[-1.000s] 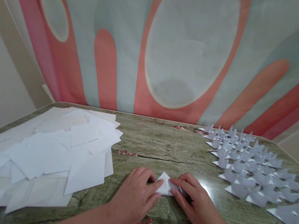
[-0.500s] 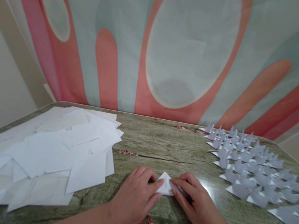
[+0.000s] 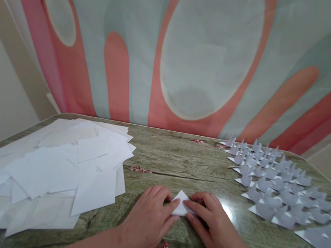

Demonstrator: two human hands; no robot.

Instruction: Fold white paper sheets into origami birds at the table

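A small piece of folded white paper [image 3: 181, 198], pointed at its far end, lies on the table between my two hands. My left hand [image 3: 153, 212] grips its left side, thumb on top and fingers curled. On the other side my right hand [image 3: 209, 217] presses the paper with its index finger and thumb. Parts of the paper's left and right corners are hidden under my fingers.
Loose sheets of white paper [image 3: 49, 164] lie in an overlapping heap on the left. Several folded paper figures [image 3: 289, 194] stand in rows on the right. The wood-patterned table [image 3: 173, 154] meets a patterned wall covering [image 3: 142, 74] at the back.
My right index finger and thumb have shifted slightly left over the paper, covering more of its right part. My left hand keeps its hold.
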